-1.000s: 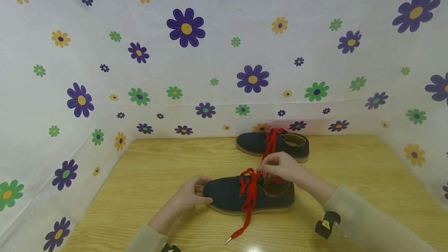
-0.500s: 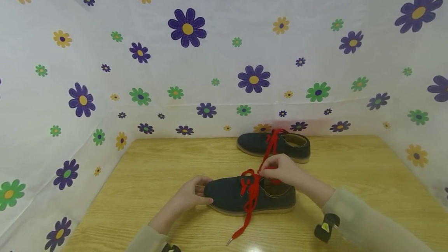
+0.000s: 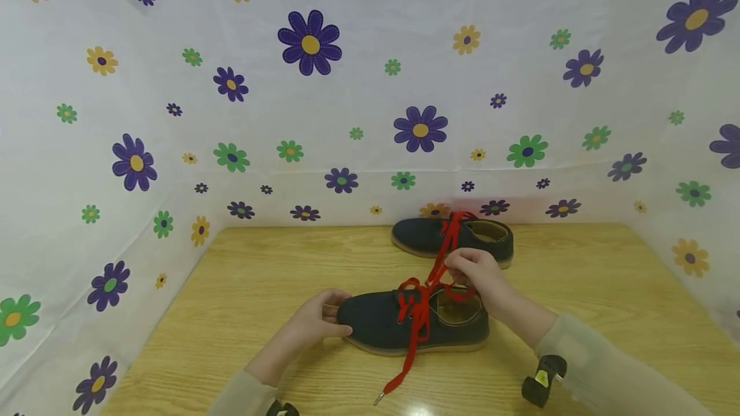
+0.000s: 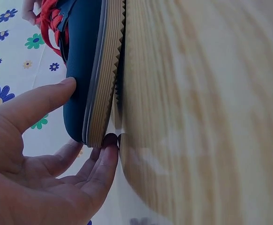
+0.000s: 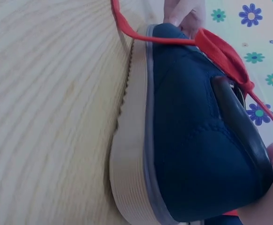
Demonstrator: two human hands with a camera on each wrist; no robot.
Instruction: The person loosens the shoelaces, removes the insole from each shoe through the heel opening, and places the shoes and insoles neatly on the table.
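Note:
A dark navy shoe [image 3: 370, 316] with red laces [image 3: 421, 313] lies sole down, toe to the left. My left hand [image 3: 315, 321] grips its toe; in the left wrist view the thumb [image 4: 56, 96] presses the upper and the fingers curl by the sole [image 4: 103, 79]. Above the shoe's opening, my right hand [image 3: 476, 275] pinches a red lace and holds it taut from the knot. A small loop hangs on the near side of the knot, beside a loose end with a metal tip [image 3: 379, 398]. The right wrist view shows the heel [image 5: 206, 173], with the right fingers partly cut off.
Behind stands a matching navy shoe [image 3: 416, 234] with red laces, close to the white flowered cloth [image 3: 358, 101] that rises at the back and sides. Both shoes are on a wooden table [image 3: 277, 255]. Each wrist carries a black device [image 3: 543, 379].
My right hand has moved up and to the right, drawing the lace away from the knot. The loop on the near side has become smaller. My left hand stays on the toe.

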